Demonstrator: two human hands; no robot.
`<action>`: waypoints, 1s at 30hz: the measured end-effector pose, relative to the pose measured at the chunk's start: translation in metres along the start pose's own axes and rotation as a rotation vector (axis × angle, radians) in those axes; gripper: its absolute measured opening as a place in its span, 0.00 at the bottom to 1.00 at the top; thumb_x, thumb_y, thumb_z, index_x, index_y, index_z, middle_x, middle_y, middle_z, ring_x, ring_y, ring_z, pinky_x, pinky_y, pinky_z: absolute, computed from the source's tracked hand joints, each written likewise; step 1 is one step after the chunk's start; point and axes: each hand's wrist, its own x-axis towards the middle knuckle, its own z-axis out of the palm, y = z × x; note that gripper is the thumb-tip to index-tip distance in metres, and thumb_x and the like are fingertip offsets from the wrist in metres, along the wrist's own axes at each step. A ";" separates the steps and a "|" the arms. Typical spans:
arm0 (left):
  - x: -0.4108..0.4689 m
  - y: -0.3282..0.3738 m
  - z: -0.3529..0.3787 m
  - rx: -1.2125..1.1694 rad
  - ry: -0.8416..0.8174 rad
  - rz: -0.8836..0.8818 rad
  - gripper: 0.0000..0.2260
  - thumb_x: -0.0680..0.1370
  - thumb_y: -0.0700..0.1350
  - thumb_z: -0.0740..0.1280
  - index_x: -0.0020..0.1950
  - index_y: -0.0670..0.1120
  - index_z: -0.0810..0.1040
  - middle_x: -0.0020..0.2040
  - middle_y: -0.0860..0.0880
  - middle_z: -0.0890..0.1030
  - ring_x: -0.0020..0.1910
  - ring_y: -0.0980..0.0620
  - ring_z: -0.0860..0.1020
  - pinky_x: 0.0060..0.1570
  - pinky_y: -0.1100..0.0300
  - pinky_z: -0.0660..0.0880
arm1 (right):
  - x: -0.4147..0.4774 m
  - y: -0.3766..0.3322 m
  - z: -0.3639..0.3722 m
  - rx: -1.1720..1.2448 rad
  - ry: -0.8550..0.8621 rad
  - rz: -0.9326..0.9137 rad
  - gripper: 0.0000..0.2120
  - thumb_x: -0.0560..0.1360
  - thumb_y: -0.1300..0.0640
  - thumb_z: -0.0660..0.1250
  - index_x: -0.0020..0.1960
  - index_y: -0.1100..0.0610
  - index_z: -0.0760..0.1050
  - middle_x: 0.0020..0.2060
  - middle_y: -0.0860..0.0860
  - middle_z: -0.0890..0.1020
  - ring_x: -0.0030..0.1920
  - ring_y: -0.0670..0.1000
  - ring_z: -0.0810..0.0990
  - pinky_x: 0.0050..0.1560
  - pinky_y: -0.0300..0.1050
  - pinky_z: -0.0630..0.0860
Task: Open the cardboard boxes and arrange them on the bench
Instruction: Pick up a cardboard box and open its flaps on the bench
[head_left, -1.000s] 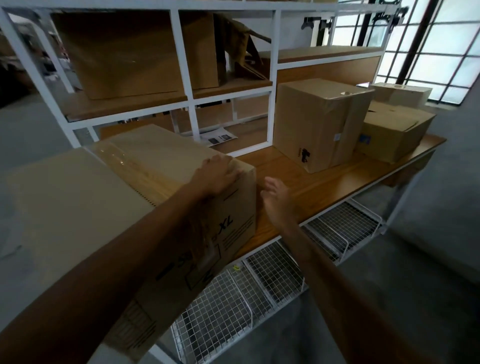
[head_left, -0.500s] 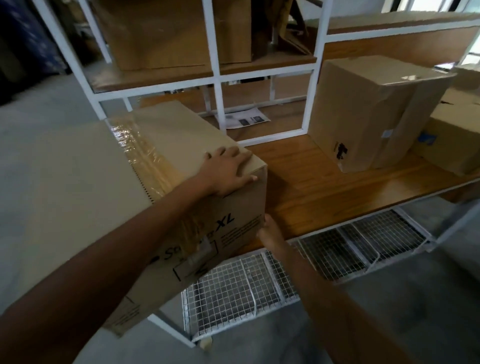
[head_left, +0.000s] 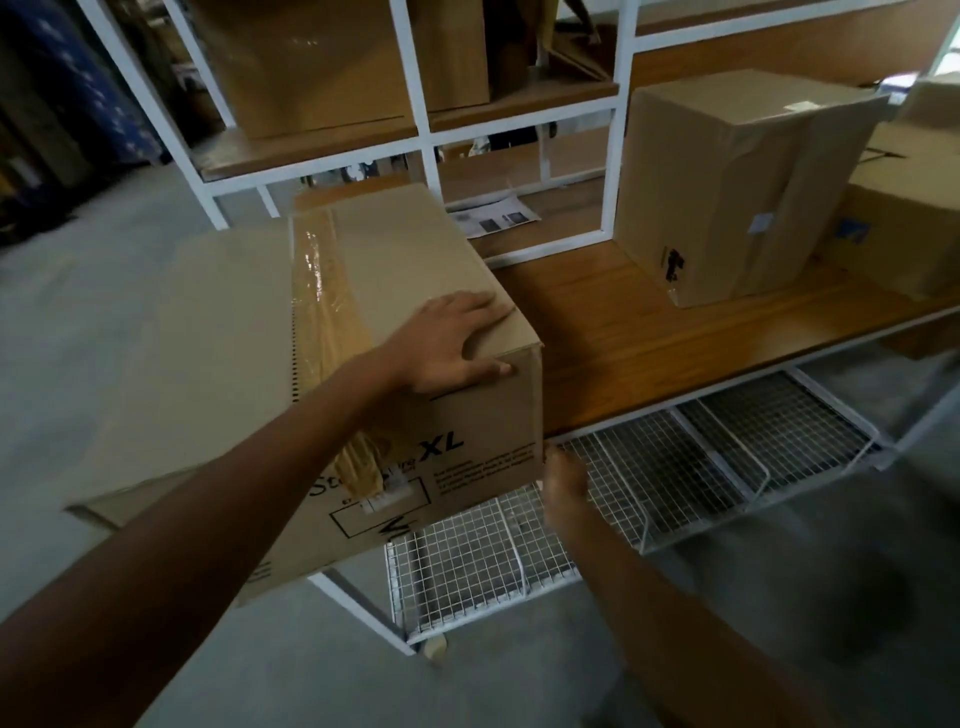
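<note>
A large brown cardboard box printed "XL" in black (head_left: 395, 332), sealed along its top with glossy clear tape, sits tilted at the left end of the wooden bench top (head_left: 649, 332), much of it hanging out past the bench's edge. The person's left hand (head_left: 447, 345) lies flat on the box's top near the front right corner, fingers spread, thumb hooked over the edge — pressing rather than gripping. The right hand (head_left: 563, 480) is tucked at the box's lower right corner, fingers curled under the bottom edge and bearing it up. Further along the bench stands a taller taped cardboard box (head_left: 727, 187), well apart, with a lower brown box (head_left: 909, 218) just beside it. Below the bench hang white wire-mesh baskets (head_left: 649, 478); behind rises a white metal shelf frame (head_left: 415, 124) holding more cardboard.
</note>
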 end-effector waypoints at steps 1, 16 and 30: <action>-0.008 0.003 0.000 0.001 -0.005 0.031 0.39 0.73 0.69 0.58 0.80 0.54 0.56 0.80 0.49 0.57 0.78 0.47 0.55 0.76 0.46 0.51 | -0.008 0.006 0.001 0.043 -0.017 0.071 0.12 0.80 0.52 0.60 0.43 0.57 0.75 0.43 0.56 0.80 0.38 0.51 0.75 0.46 0.46 0.76; -0.082 0.017 -0.039 -0.068 0.042 -0.149 0.42 0.74 0.75 0.43 0.80 0.51 0.56 0.79 0.44 0.59 0.77 0.42 0.60 0.74 0.41 0.57 | -0.109 0.047 0.016 0.727 -0.175 0.170 0.18 0.83 0.49 0.56 0.45 0.57 0.79 0.33 0.59 0.83 0.33 0.57 0.82 0.39 0.54 0.81; -0.122 -0.010 -0.148 -0.739 0.350 -0.121 0.23 0.80 0.67 0.53 0.60 0.56 0.80 0.60 0.49 0.81 0.58 0.49 0.78 0.64 0.46 0.71 | -0.171 -0.106 0.014 0.617 -0.056 -0.288 0.13 0.80 0.51 0.61 0.46 0.58 0.79 0.39 0.55 0.83 0.35 0.53 0.83 0.33 0.44 0.79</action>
